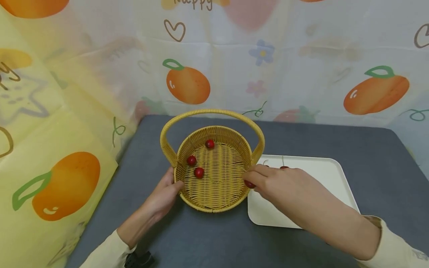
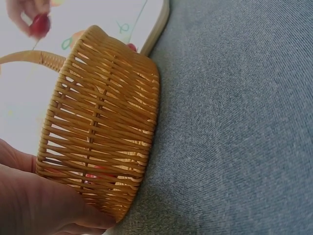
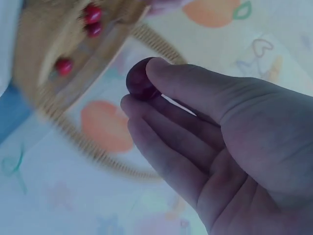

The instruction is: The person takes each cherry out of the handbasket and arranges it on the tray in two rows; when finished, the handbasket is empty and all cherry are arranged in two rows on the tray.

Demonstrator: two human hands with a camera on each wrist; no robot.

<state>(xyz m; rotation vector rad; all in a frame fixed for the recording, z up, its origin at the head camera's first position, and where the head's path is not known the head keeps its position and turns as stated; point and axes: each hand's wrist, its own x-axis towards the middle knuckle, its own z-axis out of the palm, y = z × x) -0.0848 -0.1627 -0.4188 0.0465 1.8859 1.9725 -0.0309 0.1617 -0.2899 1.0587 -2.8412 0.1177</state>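
Observation:
My left hand (image 1: pixel 163 196) grips the left side of a yellow woven basket (image 1: pixel 214 210), its thumb over the rim. The left wrist view shows the basket's outer wall (image 2: pixel 98 117) against the fingers. Three red cherries lie inside the basket: one toward the back (image 1: pixel 210 144) and two at the left (image 1: pixel 191 160). Between thumb and fingertips my right hand (image 1: pixel 285 190) pinches another cherry (image 1: pixel 249 184), beside the basket's right rim. The right wrist view shows this dark red cherry (image 3: pixel 142 81) clearly; in the left wrist view a stem hangs below it.
To the basket's right is a white tray (image 1: pixel 335 186), partly hidden by my right hand and forearm. Cherries with stems, including one (image 1: pixel 284 167), show on it behind the hand. A grey cloth (image 1: pixel 207 242) covers the table. Fruit-printed sheeting (image 1: pixel 234 74) hangs behind and at left.

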